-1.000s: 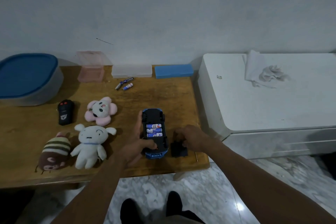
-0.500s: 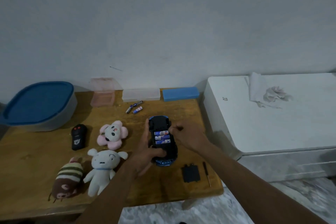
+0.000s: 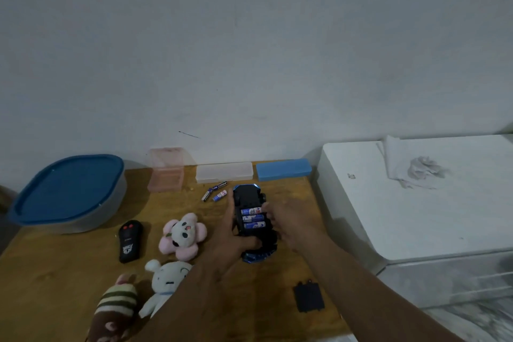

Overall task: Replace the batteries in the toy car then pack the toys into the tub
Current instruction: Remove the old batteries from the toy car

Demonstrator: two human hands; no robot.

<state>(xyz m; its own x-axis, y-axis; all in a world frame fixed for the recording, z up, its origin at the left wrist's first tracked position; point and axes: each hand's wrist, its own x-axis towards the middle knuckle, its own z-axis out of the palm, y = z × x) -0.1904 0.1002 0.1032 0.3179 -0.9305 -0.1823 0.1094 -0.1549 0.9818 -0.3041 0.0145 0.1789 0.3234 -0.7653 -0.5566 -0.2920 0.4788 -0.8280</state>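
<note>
The blue toy car (image 3: 247, 197) is upside down above the wooden table (image 3: 55, 272), and my left hand (image 3: 230, 241) grips it from the left side and below. Three blue batteries (image 3: 252, 218) sit in its open compartment. The fingertips of my right hand (image 3: 294, 222) touch the batteries' right ends. The black battery cover (image 3: 308, 296) lies on the table near the front edge. Loose batteries (image 3: 215, 192) lie behind the car. The grey tub (image 3: 69, 191), with its blue lid on, stands at the back left.
A black remote (image 3: 130, 241), a pink flower plush (image 3: 183, 233), a white plush (image 3: 166, 283) and a striped plush (image 3: 116, 305) lie to the left. A pink box (image 3: 166, 172), clear case (image 3: 224, 172) and blue case (image 3: 283, 169) line the wall. A white cabinet (image 3: 416, 216) stands to the right.
My right hand left the battery cover on the table and moved up to the batteries in the car. My left hand lifted the car further back. The camera tilted up.
</note>
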